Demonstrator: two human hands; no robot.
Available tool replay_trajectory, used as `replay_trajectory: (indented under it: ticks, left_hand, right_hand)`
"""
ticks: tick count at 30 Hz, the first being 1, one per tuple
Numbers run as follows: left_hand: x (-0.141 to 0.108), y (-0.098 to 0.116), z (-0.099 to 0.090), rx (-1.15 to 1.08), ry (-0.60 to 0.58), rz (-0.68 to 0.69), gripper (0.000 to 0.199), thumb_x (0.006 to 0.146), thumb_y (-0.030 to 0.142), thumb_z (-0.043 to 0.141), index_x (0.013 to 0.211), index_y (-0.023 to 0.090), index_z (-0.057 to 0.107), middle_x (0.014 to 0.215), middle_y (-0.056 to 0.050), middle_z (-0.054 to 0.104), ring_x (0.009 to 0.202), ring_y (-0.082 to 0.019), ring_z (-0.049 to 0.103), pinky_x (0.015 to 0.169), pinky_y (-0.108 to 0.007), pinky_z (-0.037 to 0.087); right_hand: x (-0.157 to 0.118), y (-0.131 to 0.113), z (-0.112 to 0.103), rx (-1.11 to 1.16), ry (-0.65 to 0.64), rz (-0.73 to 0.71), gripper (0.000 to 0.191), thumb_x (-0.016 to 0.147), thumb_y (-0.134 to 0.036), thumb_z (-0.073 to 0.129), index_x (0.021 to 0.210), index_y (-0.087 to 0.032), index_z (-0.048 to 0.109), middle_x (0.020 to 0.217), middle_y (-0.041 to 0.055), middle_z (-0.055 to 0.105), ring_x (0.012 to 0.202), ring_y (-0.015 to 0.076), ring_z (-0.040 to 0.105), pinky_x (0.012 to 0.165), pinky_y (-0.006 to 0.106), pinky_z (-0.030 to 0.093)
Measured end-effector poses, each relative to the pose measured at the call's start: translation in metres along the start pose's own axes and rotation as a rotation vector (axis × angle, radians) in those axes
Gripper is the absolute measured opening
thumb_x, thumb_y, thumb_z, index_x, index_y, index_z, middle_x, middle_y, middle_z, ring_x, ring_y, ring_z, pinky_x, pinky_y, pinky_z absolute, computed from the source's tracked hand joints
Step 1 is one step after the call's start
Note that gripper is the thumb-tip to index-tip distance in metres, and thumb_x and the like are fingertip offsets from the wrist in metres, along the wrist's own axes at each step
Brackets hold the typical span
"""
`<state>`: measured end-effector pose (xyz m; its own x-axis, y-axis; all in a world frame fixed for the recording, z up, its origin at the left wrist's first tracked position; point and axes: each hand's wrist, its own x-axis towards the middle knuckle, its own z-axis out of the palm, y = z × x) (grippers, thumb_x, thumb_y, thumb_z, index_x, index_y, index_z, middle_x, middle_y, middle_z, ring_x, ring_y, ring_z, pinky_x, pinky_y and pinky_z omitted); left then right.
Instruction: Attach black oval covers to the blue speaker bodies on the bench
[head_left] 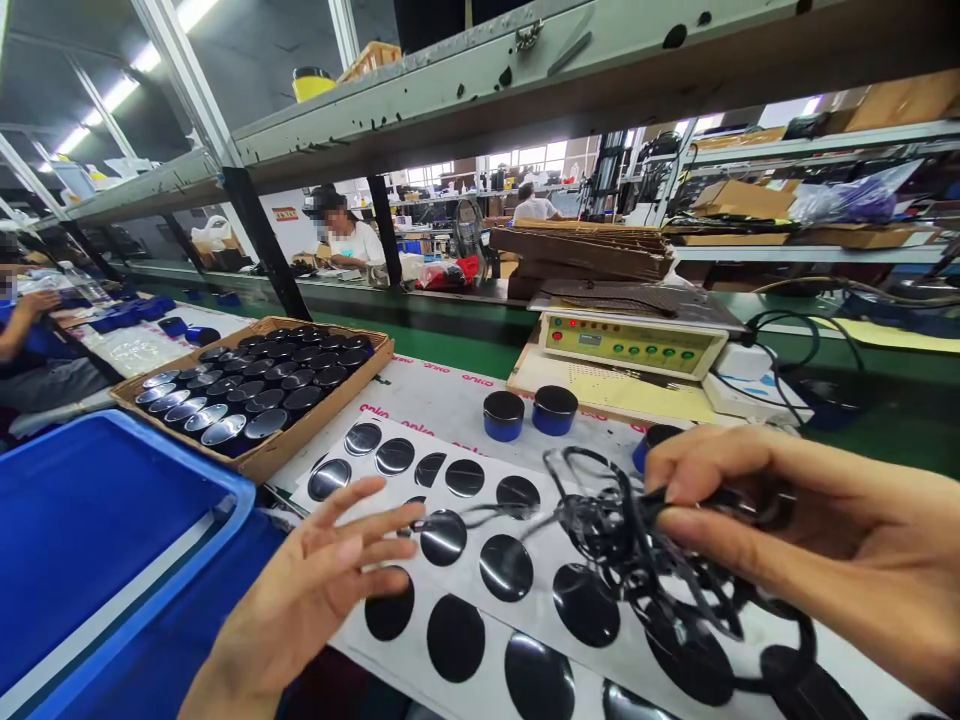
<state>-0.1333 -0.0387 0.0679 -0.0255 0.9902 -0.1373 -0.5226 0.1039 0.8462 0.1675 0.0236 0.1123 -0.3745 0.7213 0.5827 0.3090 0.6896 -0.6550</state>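
Observation:
In my right hand (795, 520), pinched between thumb and fingers, is a tangle of thin black strips (637, 540), looped and partly blurred. One strand trails from it leftward, close to the fingertips of my left hand (322, 570). The fingers of that hand are spread, and I cannot make out anything held in them. Below both hands lie white sheets (409, 650) bearing rows of glossy black round stickers (506, 567). Beyond the sheets stand two short blue cylinders with black tops (503, 415) (555, 410); a third (651, 445) is partly hidden behind my right hand.
A cardboard tray (251, 465) of black-topped cylinders stands at left, behind a blue plastic bin (240, 490). At the back right sits a control box (630, 345) with green buttons and cables. A shelf beam (450, 100) crosses overhead. Co-workers sit farther off.

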Motion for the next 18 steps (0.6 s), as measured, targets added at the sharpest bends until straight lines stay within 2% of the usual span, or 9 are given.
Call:
replay_trajectory:
  ticks: [3,6,8,11,13,15,18]
  left_hand:
    - [0.004,0.006,-0.01,0.174,0.346,0.32,0.021,0.068,0.021,0.081,0.086,0.02,0.072,0.09,-0.002,0.074,0.076,-0.011,0.068,0.072,-0.014,0.055]
    - [-0.007,0.011,-0.011,0.377,0.514,0.617,0.024,0.07,0.024,0.08,0.091,0.024,0.069,0.088,0.004,0.071,0.082,-0.008,0.066,0.073,-0.008,0.052]
    - [-0.022,0.014,-0.004,0.615,0.487,0.789,0.018,0.077,0.022,0.074,0.093,0.026,0.068,0.088,0.006,0.07,0.086,-0.009,0.064,0.077,-0.011,0.051]
    - [-0.04,0.016,0.015,1.105,0.232,1.01,0.015,0.083,0.013,0.065,0.092,0.025,0.067,0.089,0.003,0.069,0.093,-0.013,0.061,0.084,-0.021,0.051]
    - [-0.047,0.015,0.025,1.397,0.123,1.124,0.021,0.083,0.007,0.062,0.097,0.022,0.066,0.095,0.0,0.07,0.098,-0.017,0.056,0.088,-0.028,0.049]
    - [-0.053,0.015,0.028,1.592,0.124,1.194,0.029,0.083,0.003,0.059,0.107,0.018,0.064,0.107,-0.003,0.069,0.106,-0.02,0.051,0.093,-0.032,0.045]
    - [-0.063,0.017,0.023,1.728,0.118,1.191,0.039,0.085,0.002,0.053,0.121,0.015,0.056,0.126,-0.005,0.062,0.123,-0.024,0.04,0.101,-0.037,0.036]
  right_hand:
    - [0.018,0.0,0.007,0.036,-0.009,0.029,0.014,0.081,-0.037,0.069,0.09,-0.029,0.06,0.081,0.0018,0.063,0.07,0.0177,0.061,0.049,0.022,0.052]
    - [0.039,-0.009,0.03,0.176,-0.06,0.094,0.028,0.08,-0.04,0.069,0.104,-0.03,0.058,0.088,0.0017,0.062,0.077,0.0176,0.062,0.056,0.023,0.053]
    - [0.051,-0.019,0.05,0.261,-0.186,0.182,0.034,0.081,-0.043,0.068,0.111,-0.03,0.056,0.094,0.0015,0.062,0.08,0.0169,0.061,0.058,0.023,0.051]
    - [0.059,-0.038,0.079,0.435,-0.473,0.254,0.038,0.077,-0.045,0.071,0.11,-0.029,0.059,0.092,-0.0007,0.063,0.072,0.0144,0.057,0.057,0.023,0.047]
    - [0.059,-0.047,0.092,0.537,-0.589,0.212,0.028,0.078,-0.043,0.071,0.099,-0.027,0.063,0.088,-0.0022,0.064,0.074,0.0141,0.055,0.061,0.023,0.045]
    - [0.06,-0.05,0.098,0.57,-0.569,0.161,0.017,0.084,-0.041,0.065,0.087,-0.025,0.064,0.083,-0.0027,0.062,0.076,0.0135,0.053,0.065,0.022,0.044]
    - [0.064,-0.046,0.096,0.567,-0.429,0.206,0.023,0.088,-0.045,0.059,0.081,-0.023,0.062,0.076,-0.0028,0.059,0.07,0.012,0.049,0.061,0.022,0.04]
